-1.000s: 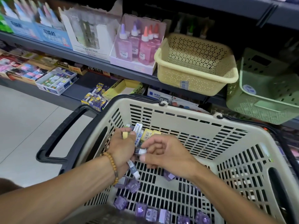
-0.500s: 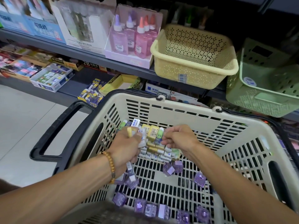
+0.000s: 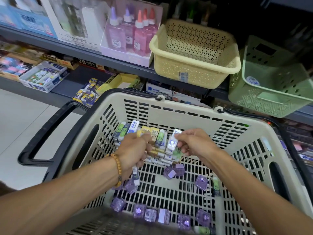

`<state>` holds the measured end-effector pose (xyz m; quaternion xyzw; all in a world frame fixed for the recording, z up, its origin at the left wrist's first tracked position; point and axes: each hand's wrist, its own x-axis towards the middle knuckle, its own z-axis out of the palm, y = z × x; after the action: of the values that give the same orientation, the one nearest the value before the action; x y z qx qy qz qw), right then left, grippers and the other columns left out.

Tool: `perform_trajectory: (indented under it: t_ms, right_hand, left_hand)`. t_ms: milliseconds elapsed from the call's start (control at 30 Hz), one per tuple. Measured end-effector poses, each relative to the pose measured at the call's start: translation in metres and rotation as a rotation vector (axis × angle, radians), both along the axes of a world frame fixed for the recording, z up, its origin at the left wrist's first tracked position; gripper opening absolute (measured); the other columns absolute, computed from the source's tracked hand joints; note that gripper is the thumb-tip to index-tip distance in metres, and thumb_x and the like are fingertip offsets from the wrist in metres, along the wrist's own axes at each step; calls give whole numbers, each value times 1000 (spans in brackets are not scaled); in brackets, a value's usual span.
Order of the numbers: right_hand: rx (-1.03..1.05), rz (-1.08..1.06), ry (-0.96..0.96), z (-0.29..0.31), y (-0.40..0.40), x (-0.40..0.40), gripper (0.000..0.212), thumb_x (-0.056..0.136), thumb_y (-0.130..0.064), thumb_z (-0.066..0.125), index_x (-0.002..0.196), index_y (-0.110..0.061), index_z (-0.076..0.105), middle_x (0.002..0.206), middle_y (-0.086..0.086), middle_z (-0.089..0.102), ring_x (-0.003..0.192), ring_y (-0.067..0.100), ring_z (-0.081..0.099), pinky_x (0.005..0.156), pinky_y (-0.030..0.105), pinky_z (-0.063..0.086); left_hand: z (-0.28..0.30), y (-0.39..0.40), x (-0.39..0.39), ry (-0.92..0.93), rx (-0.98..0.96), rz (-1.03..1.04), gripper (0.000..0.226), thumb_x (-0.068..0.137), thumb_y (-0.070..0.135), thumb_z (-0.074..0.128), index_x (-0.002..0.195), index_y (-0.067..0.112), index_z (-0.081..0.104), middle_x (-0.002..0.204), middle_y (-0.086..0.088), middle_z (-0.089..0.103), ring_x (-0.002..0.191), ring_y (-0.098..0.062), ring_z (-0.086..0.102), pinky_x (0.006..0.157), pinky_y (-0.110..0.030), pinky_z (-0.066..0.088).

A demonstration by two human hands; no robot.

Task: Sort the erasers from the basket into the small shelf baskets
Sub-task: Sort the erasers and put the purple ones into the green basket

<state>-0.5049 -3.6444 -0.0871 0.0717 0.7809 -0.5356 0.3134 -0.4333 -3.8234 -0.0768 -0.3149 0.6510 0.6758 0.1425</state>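
Note:
A beige shopping basket (image 3: 186,111) with black handles holds a pile of boxed erasers (image 3: 152,133) at its far wall and several purple cube erasers (image 3: 174,171) on its floor. My left hand (image 3: 135,150) grips a bunch of long erasers; a white one (image 3: 135,175) sticks out below the fist. My right hand (image 3: 191,143) pinches a white and blue eraser (image 3: 174,139) just above the pile. On the shelf behind stand an empty yellow basket (image 3: 194,65) and an empty green basket (image 3: 271,92).
Pink and purple glue bottles in a display box (image 3: 130,38) stand left of the yellow basket. Boxes of stationery (image 3: 42,77) fill the lower shelf. Pale floor tiles (image 3: 22,119) lie to the left of the shopping basket.
My right hand went from the left hand to the pile and came up pinching a white and blue eraser. The left hand kept its bunch and moved slightly toward the far wall.

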Motion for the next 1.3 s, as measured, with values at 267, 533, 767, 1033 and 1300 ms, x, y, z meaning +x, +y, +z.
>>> perform_trajectory:
  t_ms: [267,533,767,1033,1300]
  right_hand:
    - [115,-107,73,-12,-18,3,12,91,-4,62,81,-3,69,72,11,69,51,13,61,53,25,54]
    - [-227,397,-23,13,-62,45,22,84,-27,76,100,-15,68,80,2,74,69,14,72,61,21,55]
    - [-160,219,120,7,-57,29,7,94,-20,64,90,-18,70,67,-4,66,50,4,56,50,18,48]
    - [-69,25,44,-12,-84,-4,12,87,-10,72,94,-1,68,64,6,68,44,7,59,44,17,48]
    - [-82,95,149,-4,-71,8,10,96,-21,61,91,-17,69,81,4,71,55,7,64,51,18,49]
  left_hand:
    - [13,-13,-13,51,332,456,25,99,24,43,79,14,54,55,1,47,35,-8,33,30,-15,23]
    - [20,-22,-14,111,320,629,30,100,27,42,74,14,51,55,0,44,33,-8,33,32,-14,24]
    - [14,-42,-3,-40,102,424,17,96,26,52,91,16,64,83,-8,59,59,-14,50,50,-27,44]
    - [8,-55,28,13,85,65,9,90,11,63,98,7,62,72,-5,56,49,-9,46,38,-19,36]
    - [7,-44,26,46,20,-53,9,91,2,61,97,1,67,72,-8,65,59,-13,59,52,-21,51]
